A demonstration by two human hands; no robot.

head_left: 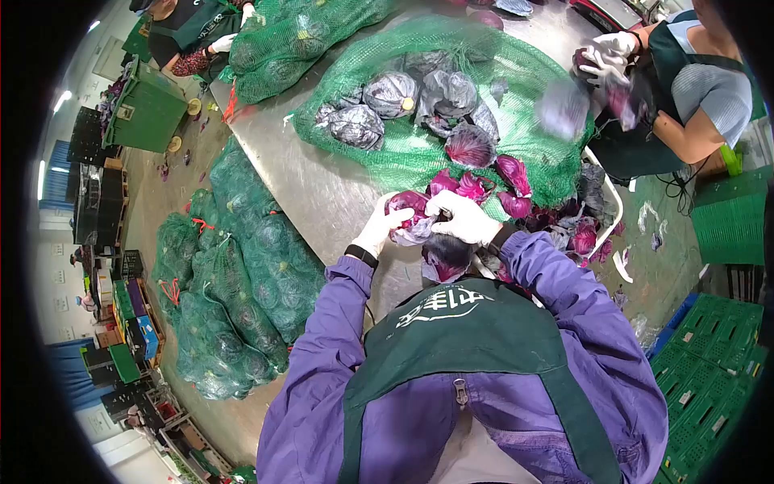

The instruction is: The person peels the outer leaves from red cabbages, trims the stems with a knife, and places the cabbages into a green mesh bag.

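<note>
Between my two white-gloved hands is a red cabbage (409, 211), held just above the near edge of the metal table (278, 173). My left hand (379, 226) is wrapped round its left side. My right hand (461, 219) pinches at its right side, on the outer leaves. Just below my right hand sits another dark purple cabbage (446, 256). Beyond my hands, a green net (355, 81) lies spread on the table with several cabbages (390, 94) on it. Loose purple leaves (513, 173) lie at its near edge.
At the right a co-worker (685, 97) in white gloves handles cabbage; another person (189, 36) stands at the top left. Full green net sacks (234, 274) lie on the floor at left. Loose leaves fill a white-rimmed container (619, 211). Green crates (709, 379) are stacked at lower right.
</note>
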